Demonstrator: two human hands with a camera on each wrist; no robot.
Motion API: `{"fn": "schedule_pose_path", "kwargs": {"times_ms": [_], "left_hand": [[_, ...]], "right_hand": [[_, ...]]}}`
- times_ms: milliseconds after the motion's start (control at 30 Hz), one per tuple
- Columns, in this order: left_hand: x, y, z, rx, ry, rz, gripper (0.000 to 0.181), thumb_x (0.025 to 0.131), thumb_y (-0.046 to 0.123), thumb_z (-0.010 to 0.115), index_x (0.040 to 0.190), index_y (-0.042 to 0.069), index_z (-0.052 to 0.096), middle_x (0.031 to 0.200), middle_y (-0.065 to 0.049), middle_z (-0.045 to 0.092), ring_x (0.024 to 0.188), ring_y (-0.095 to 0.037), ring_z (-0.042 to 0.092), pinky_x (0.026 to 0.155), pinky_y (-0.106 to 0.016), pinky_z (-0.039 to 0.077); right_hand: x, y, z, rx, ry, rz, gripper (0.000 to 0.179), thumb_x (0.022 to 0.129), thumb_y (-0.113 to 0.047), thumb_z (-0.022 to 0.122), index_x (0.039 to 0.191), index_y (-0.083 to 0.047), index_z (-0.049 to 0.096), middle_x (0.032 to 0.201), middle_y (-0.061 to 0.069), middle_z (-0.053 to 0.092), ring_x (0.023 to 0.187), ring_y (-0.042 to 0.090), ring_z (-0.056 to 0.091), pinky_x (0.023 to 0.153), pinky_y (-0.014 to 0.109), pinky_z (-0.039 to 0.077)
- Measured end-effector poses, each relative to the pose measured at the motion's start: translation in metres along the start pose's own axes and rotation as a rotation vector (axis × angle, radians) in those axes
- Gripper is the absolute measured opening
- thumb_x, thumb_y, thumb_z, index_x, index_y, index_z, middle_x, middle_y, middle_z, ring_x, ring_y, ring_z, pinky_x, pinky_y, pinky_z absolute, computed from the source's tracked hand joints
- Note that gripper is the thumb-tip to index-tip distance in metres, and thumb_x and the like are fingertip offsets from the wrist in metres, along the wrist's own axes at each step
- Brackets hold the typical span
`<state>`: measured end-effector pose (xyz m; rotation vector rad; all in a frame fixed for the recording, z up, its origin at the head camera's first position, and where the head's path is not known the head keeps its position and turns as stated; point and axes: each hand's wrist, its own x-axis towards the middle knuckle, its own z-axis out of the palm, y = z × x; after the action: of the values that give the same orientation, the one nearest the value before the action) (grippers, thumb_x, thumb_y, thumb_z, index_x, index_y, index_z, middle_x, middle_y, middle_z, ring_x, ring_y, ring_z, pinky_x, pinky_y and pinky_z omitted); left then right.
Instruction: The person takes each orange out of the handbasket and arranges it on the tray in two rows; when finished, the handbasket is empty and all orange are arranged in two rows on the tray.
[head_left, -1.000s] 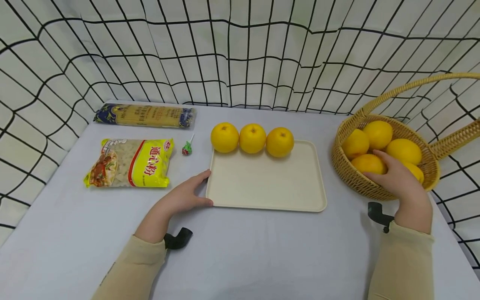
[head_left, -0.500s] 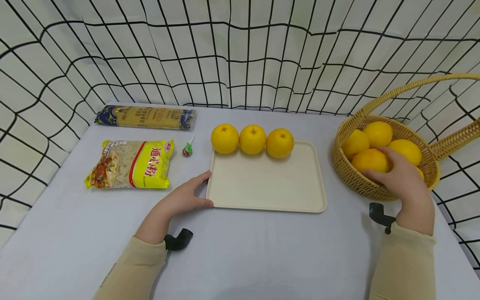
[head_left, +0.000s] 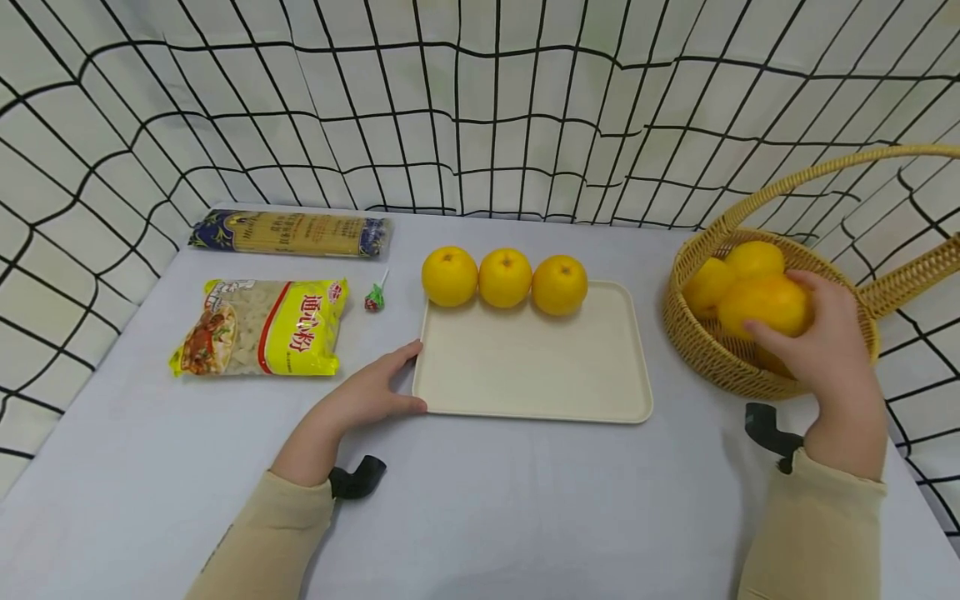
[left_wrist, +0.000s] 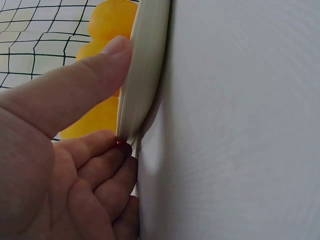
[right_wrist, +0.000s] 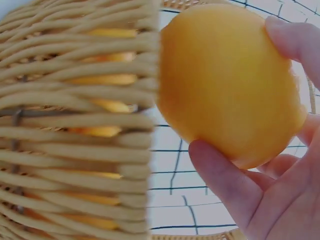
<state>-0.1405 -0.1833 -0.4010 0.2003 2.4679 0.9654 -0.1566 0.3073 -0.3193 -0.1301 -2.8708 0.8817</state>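
I see pale walls [head_left: 515, 87] with black grid lines [head_left: 497, 56] beyond the far, left and right edges of the white tabletop [head_left: 525, 500].

In the head view, the handle [head_left: 832, 172] of the basket [head_left: 697, 354] runs off the right edge; both sleeves [head_left: 258, 542] leave at the bottom. The right hand [head_left: 825, 346] and the yellow fruit [head_left: 765, 305] it grips hide part of the basket's contents. Lettering on the noodle packet [head_left: 288, 232] is too small to read. The left wrist view cuts off the tray [left_wrist: 145, 75] at the top.
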Motion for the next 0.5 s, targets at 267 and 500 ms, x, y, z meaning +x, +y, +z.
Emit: {"fn": "schedule_pose_path", "kwargs": {"times_ms": [267,500], "left_hand": [[0.001,-0.003,0.0,0.002,0.0,-0.001,0.087,0.077,0.031,0.07,0.146,0.013,0.019,0.151,-0.013,0.019,0.138,-0.035,0.018,0.111,-0.053,0.018],[0.003,-0.004,0.001,-0.005,0.002,0.013,0.087,0.077,0.03,0.071,0.145,0.012,0.02,0.151,-0.012,0.02,0.138,-0.034,0.018,0.111,-0.053,0.018]], "right_hand": [[-0.012,-0.018,-0.005,0.04,-0.005,0.0,0.078,0.081,-0.037,0.065,0.144,-0.02,0.022,0.147,0.017,0.023,0.112,0.042,0.034,0.09,0.055,0.036],[-0.013,-0.042,0.012,0.19,-0.032,-0.035,0.091,0.073,-0.03,0.075,0.141,-0.031,0.014,0.145,0.014,0.023,0.119,0.035,0.036,0.095,0.052,0.038]]}}
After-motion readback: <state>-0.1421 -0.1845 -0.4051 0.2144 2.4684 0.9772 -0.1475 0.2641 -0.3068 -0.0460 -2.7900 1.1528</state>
